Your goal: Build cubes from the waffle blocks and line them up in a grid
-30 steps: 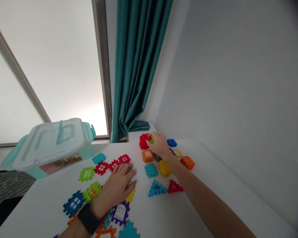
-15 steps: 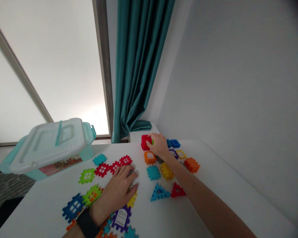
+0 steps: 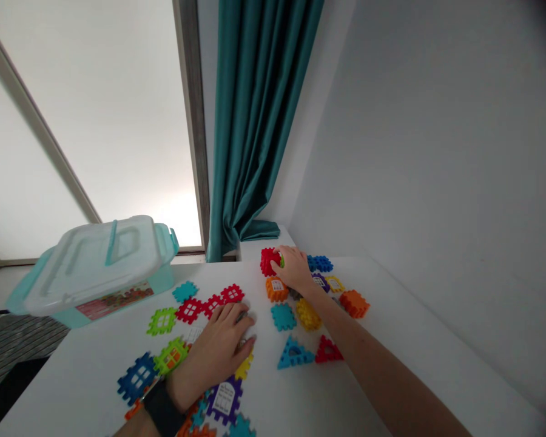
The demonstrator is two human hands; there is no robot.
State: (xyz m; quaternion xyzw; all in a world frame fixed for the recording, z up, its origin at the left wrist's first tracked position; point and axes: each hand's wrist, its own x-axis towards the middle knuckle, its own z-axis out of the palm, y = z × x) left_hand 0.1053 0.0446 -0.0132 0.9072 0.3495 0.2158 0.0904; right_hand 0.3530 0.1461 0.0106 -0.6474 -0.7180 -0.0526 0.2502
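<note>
At the far side of the white table, my right hand (image 3: 295,267) curls its thumb and fingers around a green toothed building tile (image 3: 282,261), mostly hidden by the hand. A stack of red toothed tiles (image 3: 268,261) touches it on the left. My left hand (image 3: 222,343), with a dark watch on the wrist, rests palm down, thumb apart from the fingers. Something grey peeks out under its fingertips. Around it lie red window tiles (image 3: 212,306), a yellow tile (image 3: 244,367) and a purple tile (image 3: 224,399) with a white printed panel.
A lidded turquoise tub (image 3: 113,273) stands at the back left. On the right are orange stacks (image 3: 355,303), yellow tiles (image 3: 308,314), a blue triangle (image 3: 295,353) and a red triangle (image 3: 328,350). A teal curtain (image 3: 259,121) hangs behind; a wall borders the right.
The view has shifted slightly, so everything sits a little further right. Both hands keep nearly the same places and poses on the table.
</note>
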